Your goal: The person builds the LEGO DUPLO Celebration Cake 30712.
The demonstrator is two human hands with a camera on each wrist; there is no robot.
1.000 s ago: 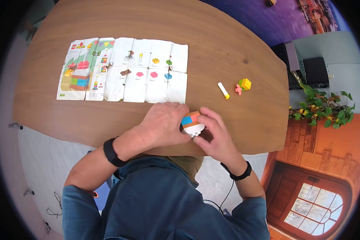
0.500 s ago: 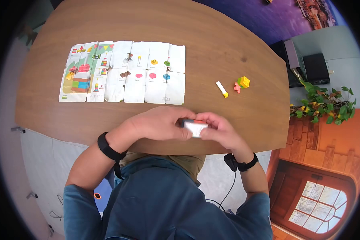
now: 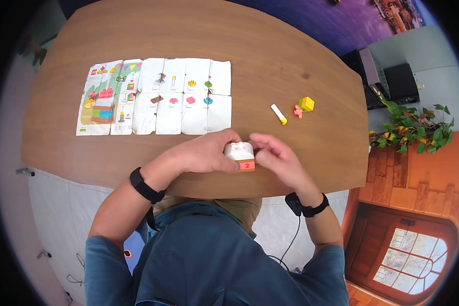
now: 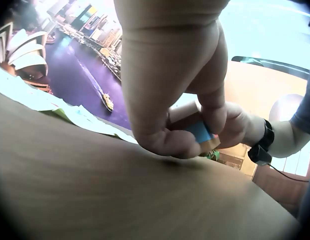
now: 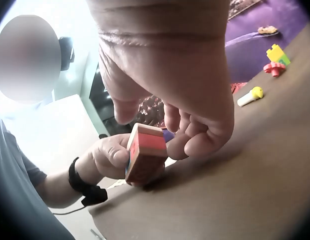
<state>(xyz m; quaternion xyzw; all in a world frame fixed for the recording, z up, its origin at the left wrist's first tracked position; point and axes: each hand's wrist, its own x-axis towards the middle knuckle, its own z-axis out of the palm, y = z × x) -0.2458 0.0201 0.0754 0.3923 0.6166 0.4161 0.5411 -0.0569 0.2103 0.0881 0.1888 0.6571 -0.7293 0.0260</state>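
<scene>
My left hand (image 3: 204, 152) grips a small stack of toy building bricks by its left side, thumb toward me. A white rounded brick (image 3: 238, 150) tops the stack. Beneath it is a pink brick (image 3: 247, 166) marked "2", beside a blue brick (image 4: 199, 131), with brown layers above and below. In the right wrist view the stack is tilted, its brown underside (image 5: 145, 167) showing. My right hand (image 3: 279, 159) is just right of the stack, fingers loosely bent and thumb apart, gripping nothing. Some left fingertips are hidden behind the stack.
An unfolded instruction sheet (image 3: 155, 115) lies at the left of the wooden table (image 3: 183, 35). To the right are a white candle piece with a yellow tip (image 3: 279, 114), a pink flower-shaped piece (image 3: 298, 111) and a yellow-green brick pair (image 3: 306, 104). The table's front edge runs close below my hands.
The brick stack has been turned, so the white brick faces up and the "2" faces me. My right hand has let go of the stack and moved slightly aside; my left keeps its grip.
</scene>
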